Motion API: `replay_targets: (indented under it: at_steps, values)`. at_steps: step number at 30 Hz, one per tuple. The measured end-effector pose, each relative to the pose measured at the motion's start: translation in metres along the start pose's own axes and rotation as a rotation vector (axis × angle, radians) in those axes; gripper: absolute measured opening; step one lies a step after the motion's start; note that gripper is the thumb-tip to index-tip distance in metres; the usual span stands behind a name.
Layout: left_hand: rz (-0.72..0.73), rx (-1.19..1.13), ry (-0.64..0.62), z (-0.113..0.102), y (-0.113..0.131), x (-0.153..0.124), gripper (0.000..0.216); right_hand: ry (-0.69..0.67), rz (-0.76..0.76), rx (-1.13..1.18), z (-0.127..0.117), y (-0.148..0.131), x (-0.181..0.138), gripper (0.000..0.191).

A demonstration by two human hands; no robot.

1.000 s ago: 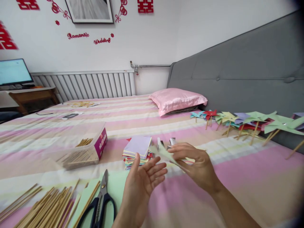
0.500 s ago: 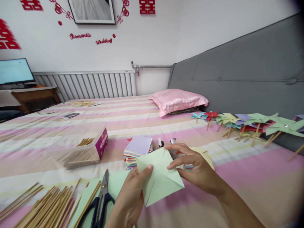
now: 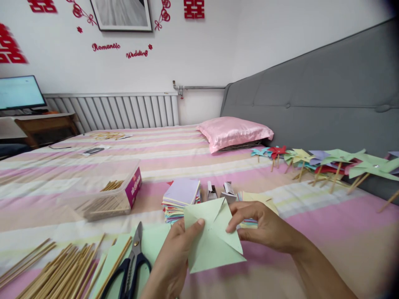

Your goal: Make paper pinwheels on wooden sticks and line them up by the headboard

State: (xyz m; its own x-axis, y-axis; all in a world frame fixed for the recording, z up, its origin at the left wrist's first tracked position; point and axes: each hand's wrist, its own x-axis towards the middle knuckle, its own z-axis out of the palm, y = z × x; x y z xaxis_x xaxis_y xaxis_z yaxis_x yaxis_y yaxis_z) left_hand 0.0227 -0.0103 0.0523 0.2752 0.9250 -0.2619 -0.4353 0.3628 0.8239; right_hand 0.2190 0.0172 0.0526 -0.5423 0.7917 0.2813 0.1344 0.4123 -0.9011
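On the left of the bed (image 3: 280, 265), loose wooden sticks (image 3: 59, 274) and black-handled scissors (image 3: 131, 265) lie beside a clear box (image 3: 106, 195) with more sticks in it. The left hand (image 3: 174, 257) now pinches the left edge of a pale green paper square (image 3: 212, 236), thumb on top; a second ago it was open and empty, and the sheet was only a thin sliver at the right hand. The sheet has since been turned to face the camera, cut slits visible from its corners, and has come a little lower. The right hand (image 3: 264, 226) pinches its right part, fingers curled on a flap near the middle. Behind lie a stack of coloured paper (image 3: 182, 197) and two staplers (image 3: 220, 192). Far right, finished pinwheels (image 3: 327, 164) lean along the grey headboard (image 3: 311, 95).
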Motion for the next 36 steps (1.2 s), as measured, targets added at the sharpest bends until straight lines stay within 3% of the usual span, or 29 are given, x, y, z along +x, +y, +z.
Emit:
replay_targets:
  at_steps: [6, 26, 36]
  values:
    - [0.038, 0.028, -0.051, 0.002, -0.006, 0.004, 0.037, 0.019, 0.013, -0.013, 0.004, 0.004, 0.000, 0.007]
    - [0.166, 0.287, 0.030, 0.005, -0.010, 0.008, 0.043, 0.101, 0.140, -0.111, 0.009, 0.008, 0.003, 0.012]
    - [0.128, 0.256, 0.038, 0.007, -0.012, 0.007, 0.038, 0.123, 0.164, -0.117, 0.010, 0.010, 0.003, 0.013]
